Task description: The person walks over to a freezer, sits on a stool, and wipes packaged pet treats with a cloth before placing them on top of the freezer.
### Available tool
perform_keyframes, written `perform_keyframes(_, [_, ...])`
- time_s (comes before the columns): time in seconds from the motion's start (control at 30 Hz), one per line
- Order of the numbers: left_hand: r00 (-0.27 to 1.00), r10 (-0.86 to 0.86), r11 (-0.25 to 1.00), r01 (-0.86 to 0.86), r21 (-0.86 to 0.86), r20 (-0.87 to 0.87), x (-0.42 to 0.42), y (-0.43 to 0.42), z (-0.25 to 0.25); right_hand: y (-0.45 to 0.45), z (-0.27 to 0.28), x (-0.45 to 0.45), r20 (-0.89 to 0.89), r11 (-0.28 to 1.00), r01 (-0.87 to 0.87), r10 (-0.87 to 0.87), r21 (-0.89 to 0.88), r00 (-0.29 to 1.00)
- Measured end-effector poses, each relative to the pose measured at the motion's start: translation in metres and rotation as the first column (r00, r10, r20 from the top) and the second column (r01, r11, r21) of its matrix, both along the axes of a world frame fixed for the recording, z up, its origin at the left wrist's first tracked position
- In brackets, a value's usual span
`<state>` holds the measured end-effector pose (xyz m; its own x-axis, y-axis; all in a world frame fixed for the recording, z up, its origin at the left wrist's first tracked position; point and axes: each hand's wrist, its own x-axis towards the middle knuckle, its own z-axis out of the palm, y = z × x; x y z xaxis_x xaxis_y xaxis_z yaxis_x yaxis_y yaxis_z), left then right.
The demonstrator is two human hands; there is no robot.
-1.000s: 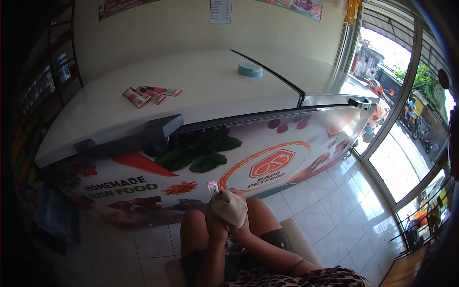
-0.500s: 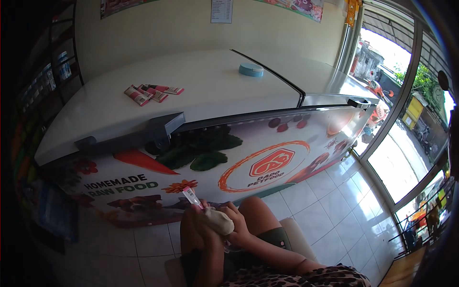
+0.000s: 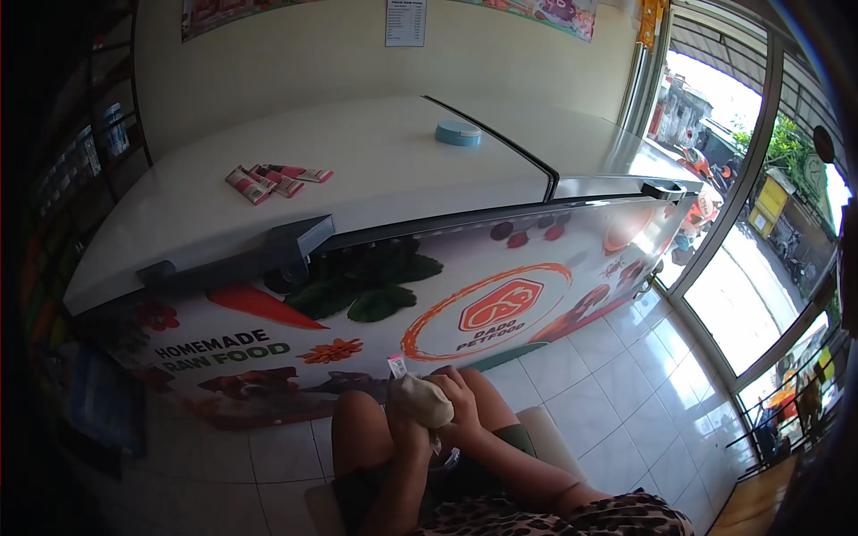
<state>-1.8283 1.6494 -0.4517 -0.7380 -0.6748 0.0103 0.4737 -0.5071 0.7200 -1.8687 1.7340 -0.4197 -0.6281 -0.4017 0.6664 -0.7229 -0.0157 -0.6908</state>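
Observation:
Above my lap, a pale beige cloth-like bundle (image 3: 424, 401) sits between my two hands. My left hand (image 3: 407, 431) is wrapped round its left and lower side. Fingers of my right hand (image 3: 458, 402) are closed on its right side. A small packet with a pink end (image 3: 397, 365) sticks up just beyond the bundle, partly hidden by it; which fingers hold it I cannot tell. Several pink and white packets (image 3: 268, 181) lie overlapping on the white freezer lid (image 3: 375, 152). Farther right on the lid is a round light-blue container (image 3: 458, 134).
The freezer's printed front (image 3: 500, 308) stands just beyond my knees, with a dark handle (image 3: 241, 255) at its left edge. Dark shelves (image 3: 116, 134) stand at the left. A glass door (image 3: 733, 250) is at the right, above the tiled floor (image 3: 617, 402).
The bundle and both hands have shifted slightly up and right since half a second ago. The pink-ended packet moved right and now shows less. The view has turned slightly.

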Motion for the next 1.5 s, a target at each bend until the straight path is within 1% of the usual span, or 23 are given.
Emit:
perform_keyframes(0.07, [0.995, -0.025, 0.979, 0.045, 0.198, -0.101, 0.003, -0.017, -0.007, 0.016, -0.013, 0.014, 0.287, 0.915, -0.403, 0.384, 0.007, 0.878])
perform_keyframes(0.2, [0.995, 0.048, 0.996, -0.042, -0.072, 0.085, 0.013, -0.029, 0.035, 0.032, -0.026, 0.016, 0.199, 0.830, -0.552, 0.555, -0.076, 0.808])
perform_keyframes(0.3, [0.987, -0.120, 0.959, 0.144, -0.245, 0.110, 0.008, 0.004, 0.036, 0.021, -0.010, 0.003, 0.227, 0.976, 0.111, -0.066, -0.190, 0.972])
perform_keyframes(0.37, [0.970, -0.232, 0.902, 0.240, -0.360, 0.066, 0.004, 0.032, 0.045, 0.005, 0.001, -0.007, 0.245, 0.934, 0.165, -0.087, -0.318, 0.966])
perform_keyframes(0.4, [1.000, 0.010, 0.797, -0.010, -0.604, -0.003, 0.008, 0.041, 0.060, -0.001, 0.005, -0.011, 0.261, 0.875, 0.205, -0.094, -0.439, 0.961])
perform_keyframes(0.43, [0.964, 0.227, 0.577, -0.246, -0.779, -0.137, 0.010, 0.044, 0.069, -0.001, 0.005, -0.010, 0.169, 0.950, 0.208, -0.171, -0.233, 0.971])
perform_keyframes(0.47, [0.963, 0.229, 0.573, -0.249, -0.781, -0.140, 0.010, 0.035, 0.057, -0.004, 0.018, 0.005, 0.044, 0.952, 0.124, -0.116, -0.279, 0.992])
perform_keyframes(0.53, [0.958, 0.041, 0.988, -0.081, -0.131, -0.284, 0.021, -0.002, 0.020, 0.000, 0.002, 0.023, 0.023, 0.942, -0.262, 0.273, -0.212, 0.962])
perform_keyframes(0.57, [0.959, 0.122, 0.981, -0.156, -0.118, -0.257, 0.026, -0.020, 0.026, 0.003, -0.006, 0.025, 0.026, 0.940, -0.265, 0.276, -0.216, 0.961])
perform_keyframes(0.63, [0.949, 0.210, 0.964, -0.241, -0.113, -0.234, 0.029, -0.037, 0.045, 0.008, -0.020, 0.021, 0.027, 0.760, -0.638, 0.645, -0.121, 0.763])
perform_keyframes(0.67, [0.950, 0.213, 0.971, -0.232, -0.061, -0.227, 0.030, -0.042, 0.053, 0.008, -0.017, 0.017, 0.021, 0.753, -0.646, 0.653, -0.124, 0.757])
perform_keyframes(0.7, [0.952, 0.215, 0.975, -0.221, -0.005, -0.218, 0.030, -0.044, 0.055, 0.010, -0.004, 0.014, 0.179, 0.909, -0.410, 0.391, 0.080, 0.903])
perform_keyframes(0.73, [0.953, 0.218, 0.975, -0.224, -0.003, -0.210, 0.032, -0.041, 0.051, 0.004, 0.010, 0.009, 0.395, 0.915, -0.374, 0.291, 0.151, 0.871])
perform_keyframes(0.8, [0.984, -0.041, 0.992, 0.060, -0.107, 0.174, 0.030, -0.023, 0.042, -0.007, 0.046, 0.000, 0.742, 0.895, -0.328, -0.003, 0.301, 0.671])
perform_keyframes(0.87, [0.993, 0.082, 0.939, -0.049, -0.340, 0.082, 0.021, 0.012, 0.050, -0.015, 0.052, -0.001, -0.069, 0.991, -0.069, 0.061, -0.117, 0.996])
perform_keyframes(0.93, [0.982, 0.187, 0.816, -0.177, -0.550, -0.038, 0.021, 0.013, 0.044, -0.014, 0.028, 0.012, -0.049, 0.991, -0.049, 0.043, -0.122, 0.998])
perform_keyframes(1.0, [0.943, 0.031, 0.981, -0.092, -0.170, -0.332, 0.018, -0.006, 0.014, -0.001, -0.009, 0.028, 0.129, 0.952, -0.232, 0.260, -0.200, 0.957])
perform_keyframes(1.13, [0.964, 0.205, 0.929, -0.246, -0.278, -0.169, 0.027, -0.025, 0.061, 0.023, -0.033, 0.020, 0.170, 0.797, -0.603, 0.601, -0.047, 0.781])
perform_keyframes(1.2, [0.995, -0.001, 0.915, 0.039, -0.401, 0.095, 0.029, -0.033, 0.048, 0.017, -0.031, 0.013, 0.399, 0.992, -0.125, 0.110, 0.011, 0.910])
perform_keyframes(1.27, [0.978, -0.150, 0.901, 0.196, -0.388, 0.144, 0.021, 0.000, 0.040, 0.009, 0.030, 0.004, -0.069, 0.984, -0.140, 0.133, -0.110, 0.989])
perform_keyframes(1.37, [0.993, -0.111, 0.759, 0.116, -0.641, 0.047, 0.022, 0.019, 0.048, -0.008, 0.068, -0.015, -0.279, 0.986, 0.139, -0.158, -0.088, 0.947])
perform_keyframes(1.47, [0.992, -0.046, 0.740, 0.115, -0.662, 0.122, 0.027, 0.008, 0.046, -0.024, 0.077, -0.013, -0.127, 0.988, 0.073, -0.090, -0.136, 0.988])
perform_keyframes(1.5, [0.998, 0.017, 0.855, 0.020, -0.519, 0.067, 0.023, 0.002, 0.022, -0.027, 0.061, -0.006, -0.115, 0.989, -0.123, 0.113, -0.086, 0.987])
